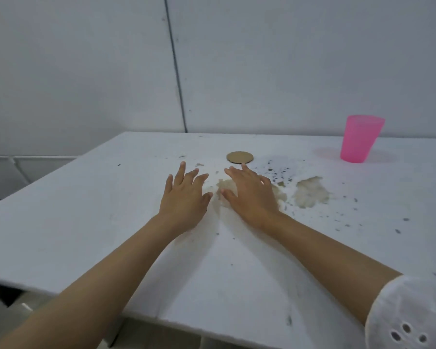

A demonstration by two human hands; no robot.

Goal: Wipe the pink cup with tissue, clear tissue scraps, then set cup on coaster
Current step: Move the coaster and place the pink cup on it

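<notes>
From the head view, the pink cup [360, 139] stands upright at the far right of the white surface [86, 210], close to the wall [287, 59] and well apart from the coaster [239, 157], so the last step is not yet done. No sheet of tissue shows anywhere, and neither hand holds one; whether the cup has been wiped cannot be told from here. The left hand [184, 195] and the right hand [249, 195] reach out side by side, palms down and fingers spread, gripping nothing. The right hand lies over a beige patch, its fingertips just short of the coaster; I cannot tell whether either palm presses the surface or hovers above it. The pose suggests sweeping scraps together, so the task looks to be in its middle stretch. The cup is translucent pink plastic, smooth, tapering toward its base and casting a pink-tinted shadow. The coaster is a thin, flat, matte brown disc, like card or cork. The surface is matte white and scuffed, with a second rough beige patch [310, 192] to the right of the hands; whether these patches are damp tissue pulp or worn coating is unclear. Dark specks [277, 172] and small grey flecks scatter around them. A white eyelet sleeve [408, 313] covers the right upper arm.
</notes>
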